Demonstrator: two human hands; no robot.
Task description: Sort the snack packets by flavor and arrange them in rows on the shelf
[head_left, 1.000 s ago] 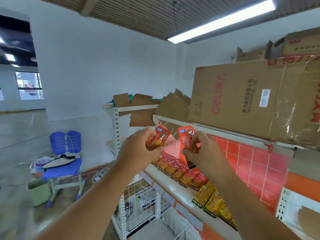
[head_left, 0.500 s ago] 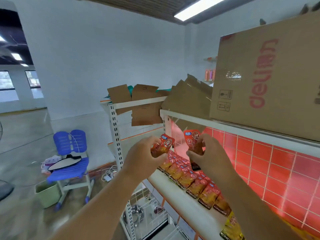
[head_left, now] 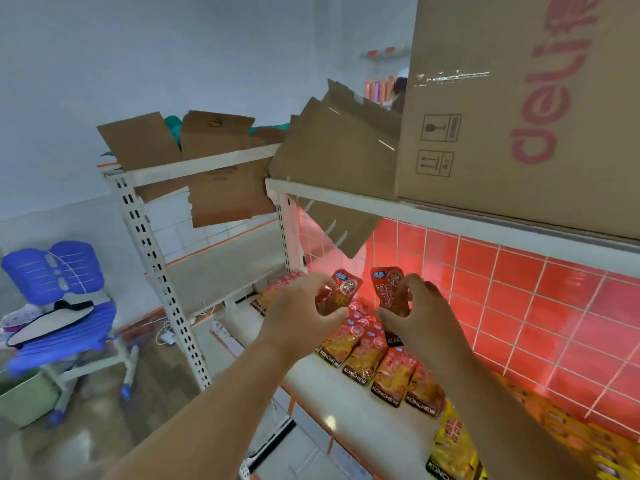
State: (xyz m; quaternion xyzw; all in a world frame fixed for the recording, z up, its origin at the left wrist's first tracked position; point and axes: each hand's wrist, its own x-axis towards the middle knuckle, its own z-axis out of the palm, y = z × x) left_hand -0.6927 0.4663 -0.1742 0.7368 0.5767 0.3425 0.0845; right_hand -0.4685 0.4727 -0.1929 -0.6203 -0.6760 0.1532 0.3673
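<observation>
My left hand (head_left: 300,313) grips a red snack packet (head_left: 341,292) above the white shelf (head_left: 311,386). Just to its right, my right hand (head_left: 420,318) pinches a second red packet (head_left: 389,289) held upright. Below both hands a row of red-orange packets (head_left: 377,362) lies flat along the shelf in front of the red tiled back wall. Farther right, yellow packets (head_left: 450,445) continue the row; my right forearm hides part of them.
A large cardboard box (head_left: 526,109) sits on the upper shelf board (head_left: 381,204), close above the hands. Flattened cardboard (head_left: 332,157) leans at the shelf's left end. A blue chair (head_left: 59,299) and a green bin (head_left: 24,400) stand on the floor at left.
The view has drawn closer to the shelf and tipped down. Both hands, each still holding its packet, now hang lower, just above the row of red packets.
</observation>
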